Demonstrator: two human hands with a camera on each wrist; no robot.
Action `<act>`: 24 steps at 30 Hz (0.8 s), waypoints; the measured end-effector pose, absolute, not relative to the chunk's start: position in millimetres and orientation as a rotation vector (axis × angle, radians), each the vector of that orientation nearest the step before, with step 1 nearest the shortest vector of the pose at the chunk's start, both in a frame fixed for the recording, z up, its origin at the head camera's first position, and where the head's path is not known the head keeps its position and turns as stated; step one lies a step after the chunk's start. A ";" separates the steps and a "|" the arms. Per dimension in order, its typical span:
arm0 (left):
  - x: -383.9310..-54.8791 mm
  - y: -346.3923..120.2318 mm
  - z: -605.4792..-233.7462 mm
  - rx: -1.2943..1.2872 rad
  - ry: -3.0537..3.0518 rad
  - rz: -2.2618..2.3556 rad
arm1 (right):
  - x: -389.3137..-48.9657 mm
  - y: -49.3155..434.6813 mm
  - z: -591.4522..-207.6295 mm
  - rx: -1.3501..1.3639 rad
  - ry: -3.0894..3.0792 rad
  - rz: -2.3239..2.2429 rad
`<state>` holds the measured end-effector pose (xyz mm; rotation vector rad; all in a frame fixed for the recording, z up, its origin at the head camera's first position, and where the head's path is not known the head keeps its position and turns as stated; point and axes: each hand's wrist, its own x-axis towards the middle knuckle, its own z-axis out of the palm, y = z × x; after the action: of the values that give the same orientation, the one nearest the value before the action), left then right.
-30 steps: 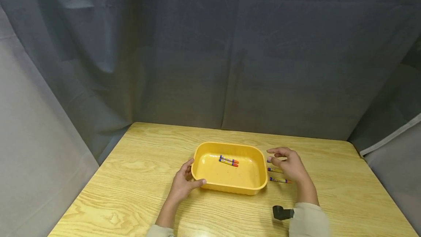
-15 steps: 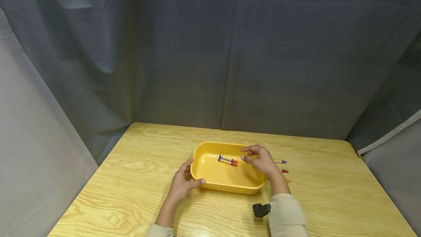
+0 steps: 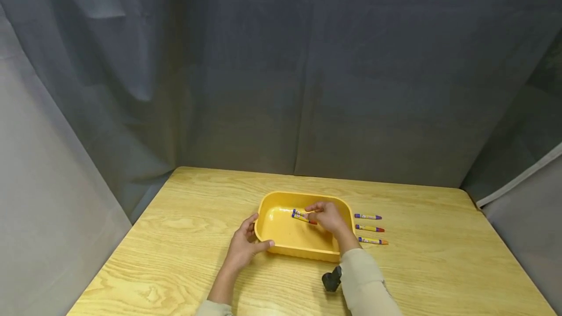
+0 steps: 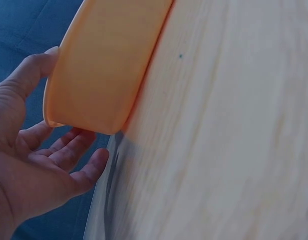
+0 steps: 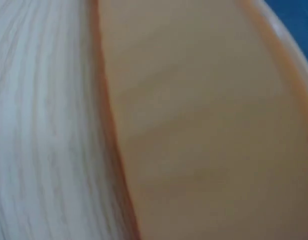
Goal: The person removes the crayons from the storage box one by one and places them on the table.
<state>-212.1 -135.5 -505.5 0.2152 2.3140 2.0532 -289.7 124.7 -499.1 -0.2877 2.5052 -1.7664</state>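
A yellow plastic tray (image 3: 290, 239) stands on the table. My left hand (image 3: 243, 246) grips its left front corner, thumb on the rim and fingers against the end wall; the left wrist view shows this hand (image 4: 48, 160) at the tray's orange-looking wall (image 4: 103, 65). Inside the tray lie two crayons (image 3: 298, 215) side by side. Over their right ends is my right hand (image 3: 327, 217), thumb and forefinger apart and partly covering the tips. In the right wrist view only the tray wall (image 5: 209, 125) and table show; the right hand is out of that view.
Right of the tray, three crayons lie in a column on the wooden table (image 3: 175, 257): purple-tipped (image 3: 368, 217), red-tipped (image 3: 370, 228) and orange-tipped (image 3: 373, 241). A grey curtain (image 3: 246, 87) hangs behind the table. A black camera mount (image 3: 331, 279) sits at the right wrist.
My right hand has moved left from beside the crayons on the table, across the tray's rim, to the two crayons inside. The left hand keeps its place on the tray.
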 end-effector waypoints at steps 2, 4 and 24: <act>-212.1 -135.5 -506.4 0.223 2.304 2.052 | -288.9 123.9 -501.5 -0.268 2.517 -1.750; -212.4 -135.3 -506.7 0.225 2.296 2.057 | -289.0 122.1 -502.4 -0.237 2.526 -1.730; -202.3 -131.5 -487.8 0.196 2.293 2.085 | -288.9 109.3 -501.4 -0.183 2.853 -1.235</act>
<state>-202.3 -131.5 -487.8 0.1961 2.2931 2.0845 -288.9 109.3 -501.4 -0.1832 2.8530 -1.2346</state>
